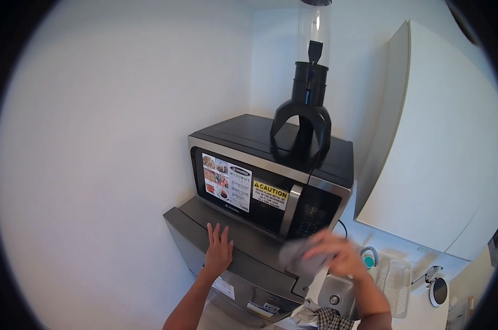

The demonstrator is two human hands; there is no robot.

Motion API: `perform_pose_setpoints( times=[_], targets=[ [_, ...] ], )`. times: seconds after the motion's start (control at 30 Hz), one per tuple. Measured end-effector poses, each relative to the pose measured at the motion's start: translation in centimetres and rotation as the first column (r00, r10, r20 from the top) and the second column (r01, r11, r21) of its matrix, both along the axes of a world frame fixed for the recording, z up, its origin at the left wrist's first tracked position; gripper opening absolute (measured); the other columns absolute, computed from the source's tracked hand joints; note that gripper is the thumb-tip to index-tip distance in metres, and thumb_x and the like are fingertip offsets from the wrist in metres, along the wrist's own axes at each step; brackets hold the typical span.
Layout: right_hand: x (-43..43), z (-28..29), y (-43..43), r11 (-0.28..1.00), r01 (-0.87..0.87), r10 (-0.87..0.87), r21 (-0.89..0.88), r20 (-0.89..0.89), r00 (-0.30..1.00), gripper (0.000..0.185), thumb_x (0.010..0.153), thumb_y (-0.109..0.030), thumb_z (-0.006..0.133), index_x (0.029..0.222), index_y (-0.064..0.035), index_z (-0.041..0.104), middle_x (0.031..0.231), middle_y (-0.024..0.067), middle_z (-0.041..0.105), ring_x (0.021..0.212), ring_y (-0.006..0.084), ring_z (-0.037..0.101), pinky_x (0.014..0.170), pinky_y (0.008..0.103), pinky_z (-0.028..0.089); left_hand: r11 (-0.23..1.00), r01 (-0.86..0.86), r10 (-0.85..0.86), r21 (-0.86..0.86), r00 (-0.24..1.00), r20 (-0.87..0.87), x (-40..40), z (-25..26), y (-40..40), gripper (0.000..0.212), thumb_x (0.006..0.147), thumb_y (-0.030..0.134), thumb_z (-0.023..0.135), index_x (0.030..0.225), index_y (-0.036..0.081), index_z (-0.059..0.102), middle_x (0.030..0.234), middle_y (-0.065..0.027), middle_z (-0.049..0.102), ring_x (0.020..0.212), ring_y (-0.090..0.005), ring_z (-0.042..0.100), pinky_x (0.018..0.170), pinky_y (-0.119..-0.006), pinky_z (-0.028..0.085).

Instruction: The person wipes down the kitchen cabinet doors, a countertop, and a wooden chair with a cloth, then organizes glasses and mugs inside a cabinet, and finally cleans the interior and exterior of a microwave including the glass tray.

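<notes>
My left hand point(219, 253) rests with spread fingers on the grey top of a refrigerator point(249, 249), near its front edge. It holds nothing. Blurred by motion, my right hand point(335, 252) grips a grey cloth point(300, 255) over the right part of the refrigerator top, in front of the microwave's lower right corner. A black and steel microwave oven point(269, 177) stands on the refrigerator, its door closed. Stickers with pictures and writing point(227, 181) cover part of the door, beside a vertical handle point(290, 211).
A black-based dispenser with a clear cylinder point(311, 82) stands upright on the microwave. White cabinets point(434, 136) hang at right. Below them are a steel sink point(335, 288), a dish rack point(395, 284) and a round dark-faced object point(439, 292). Checked cloth point(333, 318) lies by the sink.
</notes>
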State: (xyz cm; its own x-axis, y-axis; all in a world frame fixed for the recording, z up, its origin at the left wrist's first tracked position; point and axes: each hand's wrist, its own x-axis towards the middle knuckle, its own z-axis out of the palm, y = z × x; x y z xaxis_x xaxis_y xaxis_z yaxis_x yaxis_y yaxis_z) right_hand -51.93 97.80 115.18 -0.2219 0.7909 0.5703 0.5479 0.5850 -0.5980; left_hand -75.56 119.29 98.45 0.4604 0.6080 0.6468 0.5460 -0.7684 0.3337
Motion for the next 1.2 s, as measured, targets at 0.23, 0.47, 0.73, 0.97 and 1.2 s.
perform_pose_setpoints(
  times=[0.23, 0.47, 0.73, 0.97, 1.2],
  targets=[
    [6.2, 12.1, 5.2, 0.759, 0.626, -0.644, 0.182, 0.356, 0.677, 0.029, 0.080, -0.018, 0.060, 0.102, 0.0007, 0.059, 0.100, 0.0165, 0.055, 0.099, 0.0325, 0.050, 0.087, 0.0377, 0.040, 0.956, 0.065, -0.173, 0.285, 0.912, 0.373, 4.7, 13.4, 1.8, 0.034, 0.090, 0.010, 0.047, 0.121, -0.004, 0.044, 0.132, -0.0207, 0.035, 0.128, -0.0428, 0.023, 0.103, -0.047, 0.024],
    [3.2, 10.9, 16.9, 0.956, 0.226, -0.293, 0.187, 0.566, 0.770, 0.026, 0.087, -0.016, 0.052, 0.105, 0.0023, 0.056, 0.095, 0.0179, 0.055, 0.090, 0.0339, 0.053, 0.080, 0.0401, 0.042, 0.944, 0.073, -0.188, 0.322, 0.920, 0.343, 5.9, 19.6, 10.5, 0.030, 0.092, 0.015, 0.045, 0.112, -0.006, 0.051, 0.117, -0.0206, 0.050, 0.117, -0.0362, 0.042, 0.099, -0.042, 0.033],
    [2.4, 10.9, 41.6, 0.824, 0.566, -0.431, 0.004, 0.653, 0.622, 0.030, 0.087, -0.026, 0.050, 0.102, -0.0017, 0.059, 0.107, 0.0216, 0.057, 0.098, 0.0363, 0.055, 0.080, 0.0415, 0.044, 0.909, 0.091, -0.260, 0.407, 0.886, 0.384, 6.7, 18.3, 12.4, 0.026, 0.088, 0.014, 0.052, 0.104, -0.007, 0.056, 0.109, -0.0190, 0.053, 0.109, -0.0360, 0.049, 0.092, -0.043, 0.041],
    [5.6, 10.3, 50.4, 0.361, 0.933, -0.694, -0.009, 0.665, 0.275, 0.031, 0.084, -0.023, 0.051, 0.106, -0.0049, 0.062, 0.121, 0.0172, 0.053, 0.104, 0.0271, 0.057, 0.086, 0.0366, 0.045, 0.861, 0.034, -0.239, 0.507, 0.908, 0.344, 6.3, 18.4, 13.0, 0.025, 0.088, 0.012, 0.052, 0.106, -0.006, 0.054, 0.109, -0.0173, 0.053, 0.108, -0.0353, 0.050, 0.093, -0.042, 0.042],
    [1.0, 10.6, 45.3, 0.961, 0.218, -0.123, -0.168, 0.445, 0.887, 0.029, 0.090, -0.017, 0.047, 0.115, -0.0043, 0.054, 0.103, 0.0142, 0.056, 0.098, 0.0246, 0.052, 0.090, 0.0334, 0.038, 0.872, 0.036, -0.240, 0.488, 0.900, 0.364, 7.1, 18.2, 13.0, 0.025, 0.087, 0.011, 0.052, 0.106, -0.006, 0.054, 0.109, -0.0176, 0.053, 0.108, -0.0356, 0.050, 0.092, -0.042, 0.042]
  ],
)
